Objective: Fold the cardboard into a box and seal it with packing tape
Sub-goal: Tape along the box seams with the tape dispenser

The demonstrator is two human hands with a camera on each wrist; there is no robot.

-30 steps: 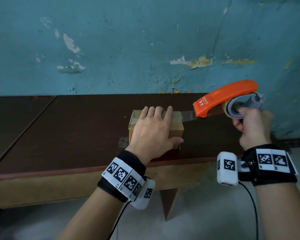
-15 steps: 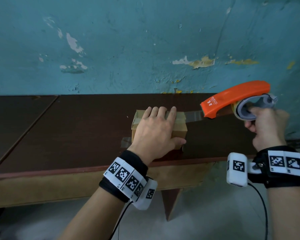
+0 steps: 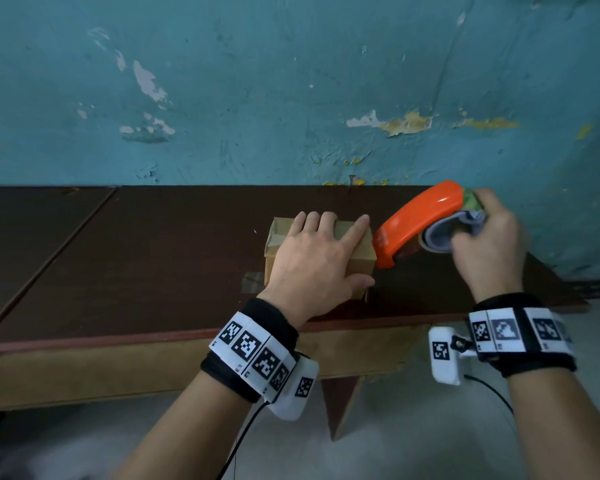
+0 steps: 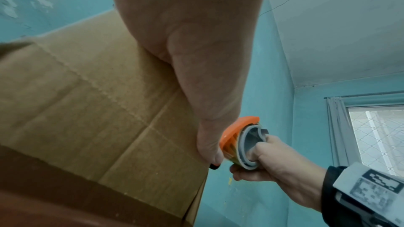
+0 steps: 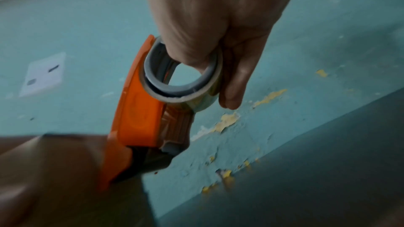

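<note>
Under left hand [image 3: 317, 258], cardboard box [image 3: 359, 259]

**Small box, orange tape dispenser right up against it**

The cardboard box [image 3: 355, 252] is a little plain brown one, closed up, sitting on the dark tabletop close to its front edge. A strip of tape sticks out flat from its left bottom side onto the tabletop. The tape dispenser [image 3: 416, 223] is bright orange with a grey hub and a nearly used-up roll of clear packing tape. It's tilted nose-down, and the cutter end sits right at the box's upper right edge.
</note>
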